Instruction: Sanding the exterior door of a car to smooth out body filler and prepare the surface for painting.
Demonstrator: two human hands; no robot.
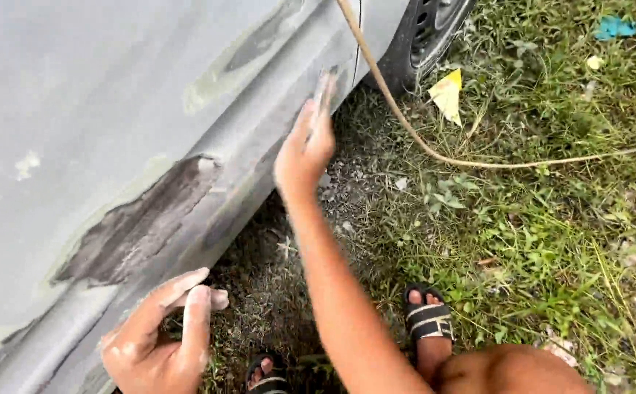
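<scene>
A: We're looking straight down along the side of a grey car body panel (114,109), and both hands are on it. The right hand (307,142) is stretched well forward, fingers straight and pressed together, flat against the lower edge of the panel close to the wheel (424,33).

B: Flat palm, nothing held in it that I can see. And the left hand (161,335)?

A: Down at the near end, low in the view. Fingers extended and held side by side, fingertips touching the bottom sill of the panel. It's dusted with pale grey powder, and it grips nothing.

B: Between the two hands there's that dark rough patch (139,222).

A: Yes, a dull brownish-grey area with pale filler-coloured edges, sitting on the lower half of the panel. More pale smears show higher up, towards the top of the frame.

B: What's around them on the ground?

A: Gravel right under the car, then grass (551,241). A tan hose (435,153) runs down across the panel past the wheel and curves off over the grass to the right. A yellow scrap (448,93) lies near the wheel, a blue scrap (615,28) further off at the top right.

B: And the person's feet?

A: In black sandals with pale straps (427,317), one on the grass, the other at the bottom edge.
</scene>
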